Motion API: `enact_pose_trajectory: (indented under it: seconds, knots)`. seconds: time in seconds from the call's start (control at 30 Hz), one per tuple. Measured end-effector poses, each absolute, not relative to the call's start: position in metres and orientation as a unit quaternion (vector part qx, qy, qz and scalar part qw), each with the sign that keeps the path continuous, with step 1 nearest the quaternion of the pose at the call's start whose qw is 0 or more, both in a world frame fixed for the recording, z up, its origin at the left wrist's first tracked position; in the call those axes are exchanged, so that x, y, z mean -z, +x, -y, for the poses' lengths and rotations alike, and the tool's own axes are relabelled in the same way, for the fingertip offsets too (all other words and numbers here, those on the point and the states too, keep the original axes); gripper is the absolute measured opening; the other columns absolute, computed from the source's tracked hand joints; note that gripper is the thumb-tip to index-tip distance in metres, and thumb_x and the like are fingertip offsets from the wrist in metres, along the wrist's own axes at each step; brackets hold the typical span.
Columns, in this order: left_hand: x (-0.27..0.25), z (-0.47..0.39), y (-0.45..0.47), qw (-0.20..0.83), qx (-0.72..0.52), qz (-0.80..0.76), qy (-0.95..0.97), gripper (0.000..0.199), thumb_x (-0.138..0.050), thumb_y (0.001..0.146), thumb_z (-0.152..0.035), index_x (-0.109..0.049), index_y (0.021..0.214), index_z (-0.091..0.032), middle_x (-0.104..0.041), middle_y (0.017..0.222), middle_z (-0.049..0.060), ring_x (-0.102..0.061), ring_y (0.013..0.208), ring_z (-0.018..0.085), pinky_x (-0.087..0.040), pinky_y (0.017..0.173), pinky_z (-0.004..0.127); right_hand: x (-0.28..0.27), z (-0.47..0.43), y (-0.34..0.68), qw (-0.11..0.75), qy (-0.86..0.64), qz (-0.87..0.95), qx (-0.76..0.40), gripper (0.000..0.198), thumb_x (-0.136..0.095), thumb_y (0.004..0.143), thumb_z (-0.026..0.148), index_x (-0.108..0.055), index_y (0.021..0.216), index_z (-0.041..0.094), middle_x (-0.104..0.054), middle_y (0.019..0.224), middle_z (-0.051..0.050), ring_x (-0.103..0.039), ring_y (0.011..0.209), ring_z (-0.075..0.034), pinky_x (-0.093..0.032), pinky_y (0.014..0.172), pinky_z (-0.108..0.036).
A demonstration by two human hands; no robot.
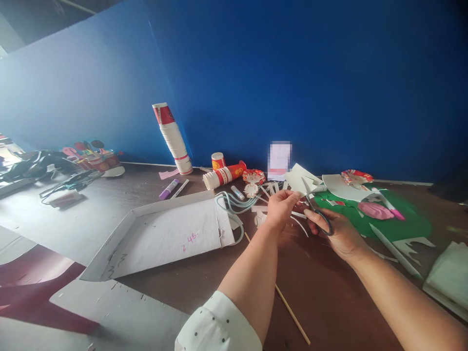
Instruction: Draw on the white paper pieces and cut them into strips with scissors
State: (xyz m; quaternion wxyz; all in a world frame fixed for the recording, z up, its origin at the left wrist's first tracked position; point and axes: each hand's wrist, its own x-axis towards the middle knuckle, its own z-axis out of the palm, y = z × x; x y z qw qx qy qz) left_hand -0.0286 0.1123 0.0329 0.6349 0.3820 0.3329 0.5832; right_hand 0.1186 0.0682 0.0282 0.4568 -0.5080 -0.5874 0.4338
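My left hand [282,209] pinches a piece of white paper [300,179] above the dark table. In my right hand [338,233] is a pair of scissors [323,222], with fingers wrapped round its dark handles. The scissor blades point up and away, right at the edge of the paper; I cannot tell how far apart they are. Cut paper strips lie on the table beneath and around both hands. Just beyond my left hand rests a cut-out paper figure [251,189] with a red-and-white scalloped top.
A shallow white cardboard box lid [157,239] lies left of my hands, beside a coiled pale cable [234,202]. Paper cups stand in a tall leaning stack [173,139]; others lie sideways [226,175]. Right are green paper [413,219], a pink marker [389,204] and tissues [449,273]. A wooden stick [292,312] lies in front.
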Motion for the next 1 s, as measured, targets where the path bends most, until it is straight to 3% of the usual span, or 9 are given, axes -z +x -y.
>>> enact_pose_trajectory:
  seconds: [0.33, 0.7, 0.87, 1.0]
  knots:
    - [-0.0313, -0.1131, -0.0259, 0.637, -0.585, -0.328, 0.381, 0.045, -0.088, 0.061, -0.051, -0.06, 0.063, -0.016, -0.062, 0.063, 0.001, -0.057, 0.058, 0.011, -0.046, 0.065, 0.028, -0.0246, -0.0698, 0.1193, 0.465, -0.513, 0.58, -0.429, 0.033, -0.073, 0.082, 0.056, -0.078, 0.089, 0.024, -0.057, 0.058, 0.002, -0.05, 0.057, -0.016, -0.036, 0.055, -0.031]
    - [-0.0291, -0.1129, -0.0238, 0.621, -0.583, -0.338, 0.4, 0.043, -0.086, 0.064, -0.052, -0.061, 0.062, -0.016, -0.066, 0.065, 0.003, -0.059, 0.062, 0.012, -0.047, 0.068, 0.029, -0.0227, -0.0703, 0.1213, 0.464, -0.526, 0.57, -0.428, 0.036, -0.074, 0.082, 0.058, -0.07, 0.071, 0.024, -0.058, 0.058, 0.002, -0.05, 0.058, -0.015, -0.036, 0.056, -0.031]
    - [-0.0277, -0.1136, -0.0239, 0.629, -0.577, -0.333, 0.4, 0.041, -0.086, 0.064, -0.049, -0.061, 0.062, -0.017, -0.068, 0.068, 0.004, -0.06, 0.064, 0.013, -0.048, 0.07, 0.029, -0.0252, -0.0695, 0.1193, 0.476, -0.519, 0.554, -0.444, 0.035, -0.075, 0.08, 0.058, -0.078, 0.088, 0.024, -0.057, 0.059, 0.001, -0.049, 0.057, -0.016, -0.036, 0.053, -0.031]
    - [-0.0264, -0.1141, -0.0253, 0.637, -0.573, -0.32, 0.405, 0.043, -0.086, 0.064, -0.052, -0.061, 0.064, -0.016, -0.067, 0.069, 0.004, -0.06, 0.064, 0.013, -0.048, 0.071, 0.029, -0.0267, -0.0691, 0.1183, 0.483, -0.512, 0.538, -0.464, 0.038, -0.078, 0.077, 0.058, -0.079, 0.091, 0.023, -0.057, 0.06, 0.001, -0.049, 0.056, -0.015, -0.035, 0.05, -0.029]
